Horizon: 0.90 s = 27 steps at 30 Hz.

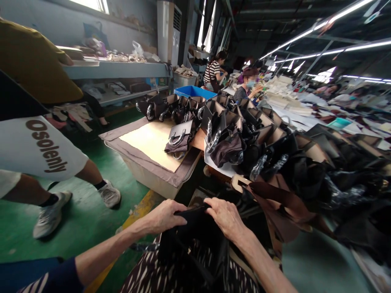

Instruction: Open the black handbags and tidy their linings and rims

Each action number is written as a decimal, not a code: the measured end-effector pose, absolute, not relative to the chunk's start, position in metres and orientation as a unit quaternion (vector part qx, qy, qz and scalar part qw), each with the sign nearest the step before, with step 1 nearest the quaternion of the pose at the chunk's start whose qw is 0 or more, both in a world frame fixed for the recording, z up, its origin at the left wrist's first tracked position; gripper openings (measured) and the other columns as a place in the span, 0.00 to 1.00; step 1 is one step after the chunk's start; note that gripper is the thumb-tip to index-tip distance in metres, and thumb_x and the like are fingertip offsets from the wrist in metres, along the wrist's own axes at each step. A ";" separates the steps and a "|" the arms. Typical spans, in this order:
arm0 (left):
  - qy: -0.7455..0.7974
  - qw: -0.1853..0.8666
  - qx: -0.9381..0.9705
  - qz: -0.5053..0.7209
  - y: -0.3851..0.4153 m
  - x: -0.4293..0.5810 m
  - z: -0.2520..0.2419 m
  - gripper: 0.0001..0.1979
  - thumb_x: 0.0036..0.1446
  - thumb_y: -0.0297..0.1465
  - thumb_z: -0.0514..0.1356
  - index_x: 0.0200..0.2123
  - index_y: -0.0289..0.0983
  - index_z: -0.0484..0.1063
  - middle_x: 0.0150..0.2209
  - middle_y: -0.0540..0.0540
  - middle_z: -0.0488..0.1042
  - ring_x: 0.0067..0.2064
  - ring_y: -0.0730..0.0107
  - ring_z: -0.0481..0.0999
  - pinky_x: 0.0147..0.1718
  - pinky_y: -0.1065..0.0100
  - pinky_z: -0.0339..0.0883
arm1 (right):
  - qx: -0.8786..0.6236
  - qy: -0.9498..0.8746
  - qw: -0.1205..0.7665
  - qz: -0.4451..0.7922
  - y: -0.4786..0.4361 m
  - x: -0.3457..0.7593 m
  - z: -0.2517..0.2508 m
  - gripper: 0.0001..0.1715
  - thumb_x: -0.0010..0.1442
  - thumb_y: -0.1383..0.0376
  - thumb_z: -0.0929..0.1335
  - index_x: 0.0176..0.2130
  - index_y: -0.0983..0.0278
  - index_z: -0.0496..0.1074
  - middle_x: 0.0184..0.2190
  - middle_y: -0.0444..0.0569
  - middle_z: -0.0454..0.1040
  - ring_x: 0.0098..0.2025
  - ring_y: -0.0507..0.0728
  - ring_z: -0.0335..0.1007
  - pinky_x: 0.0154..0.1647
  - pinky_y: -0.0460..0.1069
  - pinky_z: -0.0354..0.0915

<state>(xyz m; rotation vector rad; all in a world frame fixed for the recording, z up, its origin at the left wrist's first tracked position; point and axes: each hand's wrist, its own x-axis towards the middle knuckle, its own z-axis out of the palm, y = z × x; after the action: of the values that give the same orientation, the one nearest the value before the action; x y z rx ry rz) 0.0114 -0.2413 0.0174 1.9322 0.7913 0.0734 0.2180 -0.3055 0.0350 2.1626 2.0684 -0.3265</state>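
Observation:
A black handbag rests on my lap, over a dark patterned cloth. My left hand pinches the bag's top edge on its left side, thumb and fingers closed on it. On the right side of the same edge, my right hand grips with curled fingers. A plastic-wrapped handle sticks out to the left of the bag. The bag's lower part is dark, and its details are hard to make out.
Many dark handbags crowd the table at right. One grey-and-black bag sits on a cloth-topped bin. A brown strap hangs near my right arm. A person in white shorts stands at left; others sit farther back.

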 end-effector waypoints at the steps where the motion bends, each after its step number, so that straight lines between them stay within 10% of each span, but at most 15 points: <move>1: 0.327 0.504 0.798 0.032 -0.242 0.012 0.018 0.09 0.45 0.32 0.55 0.28 0.34 0.71 0.21 0.54 0.62 0.24 0.77 0.61 0.20 0.78 0.50 | 0.706 0.696 0.055 -0.119 -0.304 0.218 0.035 0.10 0.58 0.63 0.62 0.40 0.53 0.69 0.36 0.42 0.75 0.38 0.53 0.71 0.33 0.45 0.56; 16: 0.387 0.579 0.716 0.055 -0.255 -0.011 0.019 0.12 0.48 0.36 0.54 0.31 0.32 0.70 0.22 0.54 0.62 0.24 0.76 0.58 0.20 0.76 0.49 | 0.705 0.695 0.045 -0.134 -0.288 0.215 0.019 0.16 0.59 0.58 0.60 0.26 0.59 0.70 0.25 0.44 0.75 0.30 0.53 0.70 0.27 0.45 0.50; 27: 0.458 0.425 0.775 0.092 -0.271 -0.008 0.018 0.17 0.55 0.36 0.47 0.19 0.34 0.62 0.19 0.53 0.54 0.23 0.77 0.56 0.23 0.74 0.48 | 0.705 0.693 0.029 -0.148 -0.288 0.208 0.026 0.15 0.59 0.58 0.60 0.27 0.58 0.71 0.24 0.43 0.75 0.30 0.52 0.70 0.27 0.44 0.52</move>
<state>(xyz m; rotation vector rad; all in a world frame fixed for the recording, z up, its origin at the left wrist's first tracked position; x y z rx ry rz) -0.0077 -0.2707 0.0182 1.9384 1.1449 0.2288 0.2082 -0.2884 0.0258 2.1741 2.1383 -0.4569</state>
